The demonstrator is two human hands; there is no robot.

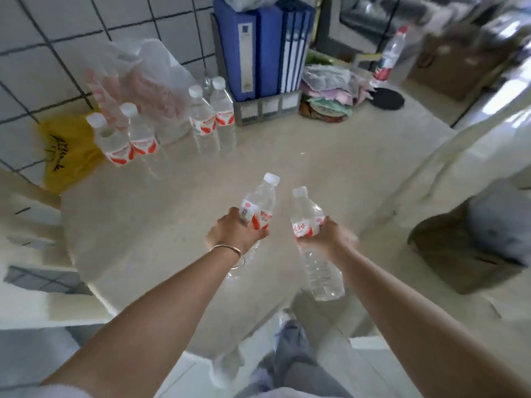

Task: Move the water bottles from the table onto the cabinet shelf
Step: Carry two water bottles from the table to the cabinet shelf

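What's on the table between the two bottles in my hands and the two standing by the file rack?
In the head view, nothing: bare tabletop separates the held bottles from the standing pair.

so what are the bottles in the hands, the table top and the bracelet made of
The bottles, one in the left hand and one in the right hand, look like thin clear plastic: see-through, ribbed walls, white caps, printed labels. The table top looks like pale stone or laminate with a dull sheen; hard to tell which. The bracelet looks like polished silvery metal.
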